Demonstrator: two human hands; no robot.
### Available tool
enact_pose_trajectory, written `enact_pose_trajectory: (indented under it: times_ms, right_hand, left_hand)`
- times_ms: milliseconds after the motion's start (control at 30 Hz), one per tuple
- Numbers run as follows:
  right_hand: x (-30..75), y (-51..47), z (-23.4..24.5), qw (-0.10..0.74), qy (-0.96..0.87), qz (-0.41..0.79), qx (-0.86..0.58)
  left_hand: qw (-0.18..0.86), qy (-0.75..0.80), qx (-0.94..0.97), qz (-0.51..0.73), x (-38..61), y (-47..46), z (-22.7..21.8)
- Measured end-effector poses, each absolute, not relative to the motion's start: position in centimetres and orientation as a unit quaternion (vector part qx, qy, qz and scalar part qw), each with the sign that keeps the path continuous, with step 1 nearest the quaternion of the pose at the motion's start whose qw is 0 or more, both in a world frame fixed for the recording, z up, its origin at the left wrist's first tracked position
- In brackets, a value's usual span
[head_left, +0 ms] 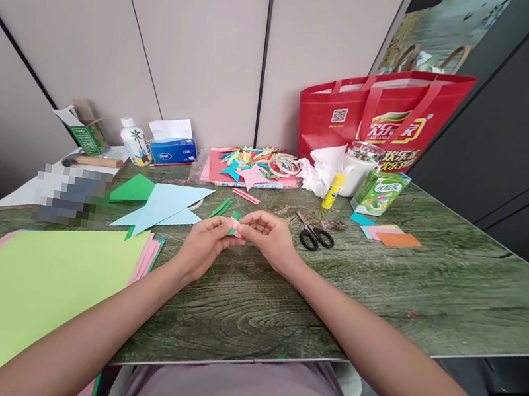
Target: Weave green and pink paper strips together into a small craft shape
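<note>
Over the middle of the table my left hand (210, 240) and my right hand (268, 239) meet at a small folded piece of green and pink paper (235, 223). Fingertips of both hands pinch it, and they cover part of it. Just beyond my left hand lie narrow green paper strips (221, 207), and behind them pink paper strips (246, 196). A pair of black-handled scissors (315, 234) rests on the table to the right of my right hand. Light blue paper triangles (167, 206) and a green paper piece (133, 189) lie to the left.
At left is a stack of large coloured sheets (43, 290). Folded paper shapes (260, 164) lie at the back. A yellow glue stick (333, 191), white mug (355, 172), green drink carton (380, 193) and red bag (383, 110) stand back right. Small coloured papers (398, 239) lie in front.
</note>
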State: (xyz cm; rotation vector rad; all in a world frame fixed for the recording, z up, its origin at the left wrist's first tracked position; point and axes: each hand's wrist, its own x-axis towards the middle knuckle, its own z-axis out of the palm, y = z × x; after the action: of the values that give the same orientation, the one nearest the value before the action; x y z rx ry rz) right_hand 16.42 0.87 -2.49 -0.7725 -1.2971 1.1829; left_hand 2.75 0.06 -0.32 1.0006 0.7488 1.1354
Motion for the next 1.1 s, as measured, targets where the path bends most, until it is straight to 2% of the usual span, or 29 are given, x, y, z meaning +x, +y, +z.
enact_pose_trajectory:
  times_ms: [800, 1100]
  right_hand:
    - [16.47, 0.84, -2.30, 0.587, -0.504, 0.533, -0.344]
    - [16.46, 0.49, -1.98, 0.579, -0.467, 0.550, -0.380]
  left_hand:
    - [0.618, 0.342, 0.483, 0.517, 2.63, 0.17, -0.68]
    - [0.531, 0.372, 0.561, 0.514, 2.50, 0.21, -1.14]
